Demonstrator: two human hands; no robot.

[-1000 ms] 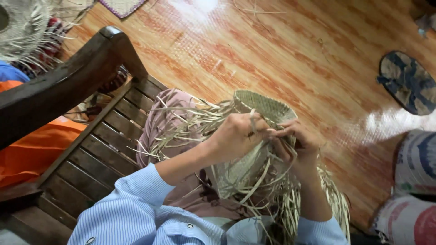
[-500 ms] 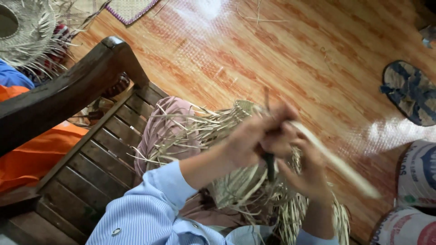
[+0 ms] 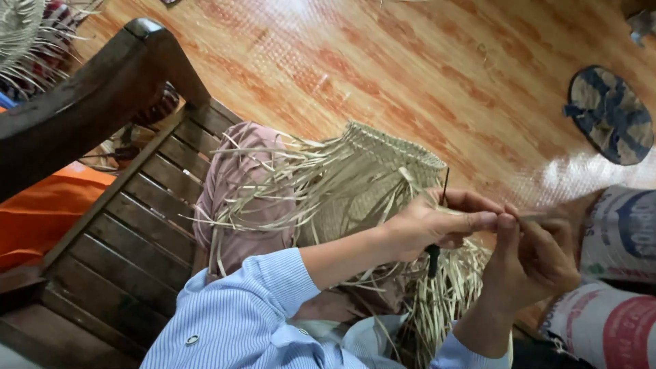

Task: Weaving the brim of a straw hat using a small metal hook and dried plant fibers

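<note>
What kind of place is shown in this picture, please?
Probably a home used for handcraft. A dark slatted wooden bench stands on a glossy orange wood-pattern floor, a blue patterned sandal lies there, and both hands work a half-woven pale straw hat.

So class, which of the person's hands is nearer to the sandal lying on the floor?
Right. The right hand is below the sandal, toward that side; the left hand is farther, over the woven straw hat.
</note>
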